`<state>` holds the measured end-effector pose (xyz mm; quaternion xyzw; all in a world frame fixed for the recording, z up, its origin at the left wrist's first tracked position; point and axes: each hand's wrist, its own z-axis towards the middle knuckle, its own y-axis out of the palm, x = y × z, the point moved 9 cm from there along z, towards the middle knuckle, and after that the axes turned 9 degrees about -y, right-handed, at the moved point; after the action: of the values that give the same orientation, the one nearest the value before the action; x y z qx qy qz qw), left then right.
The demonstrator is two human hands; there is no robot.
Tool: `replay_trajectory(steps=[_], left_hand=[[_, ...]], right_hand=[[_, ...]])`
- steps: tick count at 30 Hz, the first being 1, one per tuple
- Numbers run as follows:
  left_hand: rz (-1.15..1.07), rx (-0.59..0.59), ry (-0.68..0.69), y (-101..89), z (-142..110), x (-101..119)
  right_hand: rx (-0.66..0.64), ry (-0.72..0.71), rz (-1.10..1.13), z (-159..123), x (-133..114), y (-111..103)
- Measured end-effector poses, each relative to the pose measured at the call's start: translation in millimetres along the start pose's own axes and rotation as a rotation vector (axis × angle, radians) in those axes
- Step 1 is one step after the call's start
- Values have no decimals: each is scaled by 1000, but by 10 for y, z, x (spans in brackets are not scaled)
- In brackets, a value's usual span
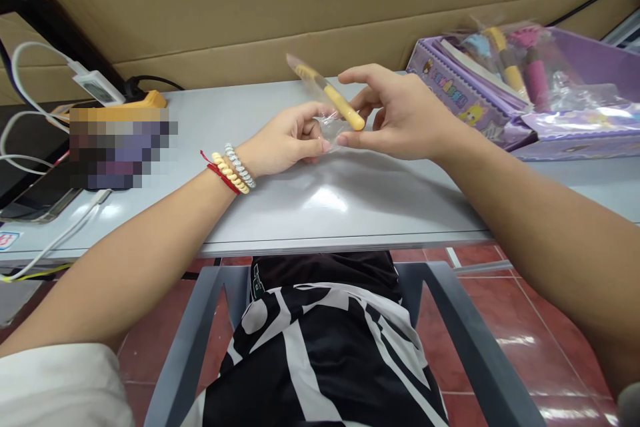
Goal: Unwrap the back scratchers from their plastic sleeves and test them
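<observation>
A yellow pen (345, 107) with a rounded end tilts above the desk, its upper part inside a clear plastic sleeve. Crinkled clear wrapper (331, 125) bunches just below it. My left hand (287, 140) pinches this film between thumb and fingers. Around the pen's rounded lower end, my right hand (400, 110) is spread, index finger raised and thumb low beside the film. Whether its curled fingers touch the pen is hard to tell.
A purple printed box (460, 90) at right holds bagged pens with yellow, pink and blue tops. Left lie a phone (43, 197), a yellow device (143, 105), a white plug (100, 87) and white cables. Cardboard (240, 7) backs the pale desk (270, 217). Grey chair arms (465, 327) flank my lap.
</observation>
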<state>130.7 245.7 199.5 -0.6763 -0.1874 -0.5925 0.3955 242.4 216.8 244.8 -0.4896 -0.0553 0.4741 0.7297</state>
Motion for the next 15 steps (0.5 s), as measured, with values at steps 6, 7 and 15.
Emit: replay_trajectory(steps=[6, 7, 15], left_hand=[[51, -17, 0, 12, -22, 45], [47, -20, -6, 15, -26, 50], [-89, -12, -112, -14, -17, -28]], right_hand=[[-27, 30, 150, -14, 37, 77], [-27, 48, 171, -19, 58, 83], [-117, 56, 336, -44, 122, 170]])
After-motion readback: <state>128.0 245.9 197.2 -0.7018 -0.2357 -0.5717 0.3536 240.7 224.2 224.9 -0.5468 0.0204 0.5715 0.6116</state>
